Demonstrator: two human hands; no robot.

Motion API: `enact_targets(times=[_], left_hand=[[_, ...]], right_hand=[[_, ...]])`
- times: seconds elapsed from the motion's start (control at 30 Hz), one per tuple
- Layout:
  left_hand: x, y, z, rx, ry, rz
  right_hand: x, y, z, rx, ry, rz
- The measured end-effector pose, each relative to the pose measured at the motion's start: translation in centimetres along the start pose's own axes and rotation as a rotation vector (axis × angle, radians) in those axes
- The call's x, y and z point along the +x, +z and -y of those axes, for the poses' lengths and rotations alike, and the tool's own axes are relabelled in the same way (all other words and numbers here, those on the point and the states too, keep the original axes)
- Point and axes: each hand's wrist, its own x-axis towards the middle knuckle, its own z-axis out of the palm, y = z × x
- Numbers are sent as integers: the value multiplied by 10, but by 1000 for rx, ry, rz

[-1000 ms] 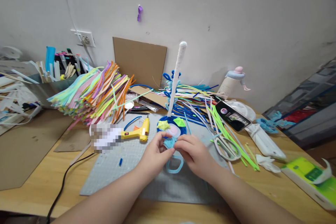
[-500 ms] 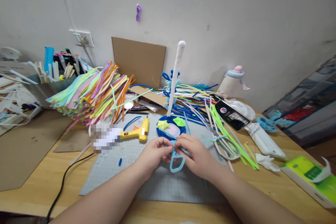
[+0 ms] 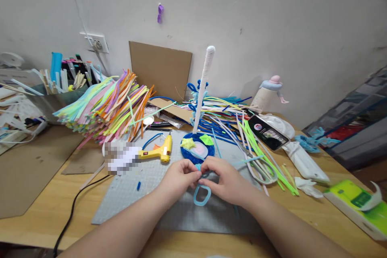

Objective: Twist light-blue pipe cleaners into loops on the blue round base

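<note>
A light blue pipe cleaner, bent into a loop, hangs below my fingertips. My left hand pinches it near its twisted top, thumb and fingers pressed together. From the other side my right hand grips the same piece, its fingers closed around the part above the loop. Just beyond my hands lies a round dark blue base with a yellow star, a green star and a pale pink swirl on it. A white wrapped stick rises from behind the base. The exact pinch points are partly hidden by my fingers.
Left of the base is a yellow glue gun on the grey cutting mat. Scissors and loose pipe cleaners lie at right, near a phone. A large multicoloured bundle of pipe cleaners stands back left.
The light blue loop has swung slightly down and left and looks rounder. My fingers have shifted a little on it; both hands remain in nearly the same place.
</note>
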Motion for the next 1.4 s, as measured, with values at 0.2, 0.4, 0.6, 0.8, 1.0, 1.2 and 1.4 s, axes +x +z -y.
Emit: enact_targets(times=[0.2, 0.4, 0.6, 0.8, 1.0, 1.2, 1.4], left_hand=[[1, -1, 4, 13, -31, -12], [0, -1, 0, -27, -31, -24], [-4, 0, -6, -76, -55, -28], [-4, -1, -6, -70, -15, 2], [-3, 0, -7, -63, 0, 6], [-3, 0, -9, -55, -29, -17], [-1, -2, -7, -37, -41, -31]], right_hand=[[-1, 5, -1, -128, -28, -14], [-1, 3, -5, -248, -119, -26], [-2, 7, -11, -235, -199, -81], [-4, 11, -15, -239, -234, -72], [-3, 9, -12, -220, -255, -41], [-2, 4, -6, -109, -184, 7], [-3, 2, -8, -86, -180, 36]])
